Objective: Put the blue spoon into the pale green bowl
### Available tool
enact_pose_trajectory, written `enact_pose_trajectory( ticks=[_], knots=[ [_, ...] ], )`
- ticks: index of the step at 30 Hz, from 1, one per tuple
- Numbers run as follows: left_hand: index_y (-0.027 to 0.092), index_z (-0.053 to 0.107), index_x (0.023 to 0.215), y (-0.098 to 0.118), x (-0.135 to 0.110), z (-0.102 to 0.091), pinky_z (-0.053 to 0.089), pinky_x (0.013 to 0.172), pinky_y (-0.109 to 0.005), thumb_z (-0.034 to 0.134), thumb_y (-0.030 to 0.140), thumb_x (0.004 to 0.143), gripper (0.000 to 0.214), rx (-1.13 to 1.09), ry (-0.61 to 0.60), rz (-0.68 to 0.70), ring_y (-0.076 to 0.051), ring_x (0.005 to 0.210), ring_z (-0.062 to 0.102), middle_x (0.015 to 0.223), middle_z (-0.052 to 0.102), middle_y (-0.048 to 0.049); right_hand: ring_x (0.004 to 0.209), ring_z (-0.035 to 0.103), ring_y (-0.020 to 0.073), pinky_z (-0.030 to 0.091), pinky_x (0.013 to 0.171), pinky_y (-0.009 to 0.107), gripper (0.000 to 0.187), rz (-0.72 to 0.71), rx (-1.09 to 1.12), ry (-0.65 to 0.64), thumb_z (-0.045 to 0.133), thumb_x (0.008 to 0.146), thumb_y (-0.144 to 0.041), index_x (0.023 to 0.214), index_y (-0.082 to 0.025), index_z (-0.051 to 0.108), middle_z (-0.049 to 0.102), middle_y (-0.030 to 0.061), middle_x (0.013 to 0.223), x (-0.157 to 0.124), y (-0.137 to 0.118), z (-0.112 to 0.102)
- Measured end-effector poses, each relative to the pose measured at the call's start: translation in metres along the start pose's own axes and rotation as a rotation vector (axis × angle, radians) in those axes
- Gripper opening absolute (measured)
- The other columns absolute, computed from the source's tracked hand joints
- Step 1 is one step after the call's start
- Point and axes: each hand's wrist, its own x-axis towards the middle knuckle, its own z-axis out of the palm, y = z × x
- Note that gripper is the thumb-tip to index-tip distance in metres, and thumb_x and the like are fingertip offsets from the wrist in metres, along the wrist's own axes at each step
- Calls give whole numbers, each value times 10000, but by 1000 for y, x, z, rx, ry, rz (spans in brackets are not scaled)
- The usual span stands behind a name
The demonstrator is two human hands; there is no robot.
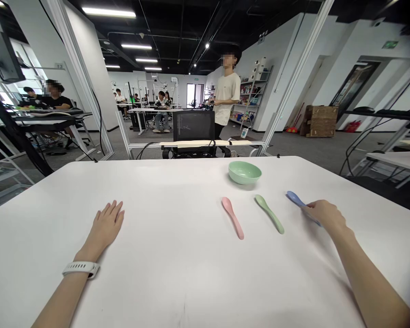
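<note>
Worktop (pixel 177 282): white, wide, fills the near view.

Bowl (pixel 245 172): pale green, upright, near the far edge, right of centre. Cannot tell whether anything is in it.

Pink spoon (pixel 233 217): lies flat, nearer to me than the bowl, scoop end away from me, handle slanting toward me and to the right.

Green spoon (pixel 269 220): just to the right of the pink one, same slant, the two apart. It lies between the pink spoon and my right hand. Nothing stands between that hand and its spoon.

Beyond the worktop: a dark screen (pixel 193 125) on a low stand, a person (pixel 227 98) in a light shirt standing behind it, a crate (pixel 319 120) by the right wall, and more people seated at desks far left and far back.

Blue spoon (pixel 295 198): plastic, soft blue, the rightmost of the three. It sits to the right of the bowl and a little nearer to me. Scoop end points away and to the left, free of my fingers. Most of the handle is hidden under my hand. Cannot tell whether it rests on the worktop or is just lifted.

Right hand (pixel 324 214): fingers curled together around the blue spoon's handle, gripping it.

Left hand (pixel 105 225): palm down on the worktop, fingers straight and lying flat, holding nothing, well apart from the spoons. White watch (pixel 81 268) on the wrist.
</note>
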Motion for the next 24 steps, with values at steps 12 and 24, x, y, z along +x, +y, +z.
enact_pose_trajectory(
  ticks=[12, 24],
  knots=[
    [134, 585, 1700, 0, 0, 1, 357, 1408, -605, 203, 455, 1123, 763, -2, 14, -6, -354, 1724, 454, 1819, 532, -184, 1207, 825, 447, 676, 923, 488, 326, 14, 8, 25, 709, 931, -308, 1182, -184, 876, 847, 263, 1266, 4, 1, 4],
    [114, 574, 1704, -1, 0, 3, 341, 1413, -607, 189, 467, 1120, 784, -17, 18, -6, -361, 1728, 443, 1826, 517, -193, 1182, 837, 434, 679, 924, 479, 315, 17, 9, 16, 681, 963, -311, 1186, -212, 880, 861, 233, 1235, 6, 3, 5]
  ],
)
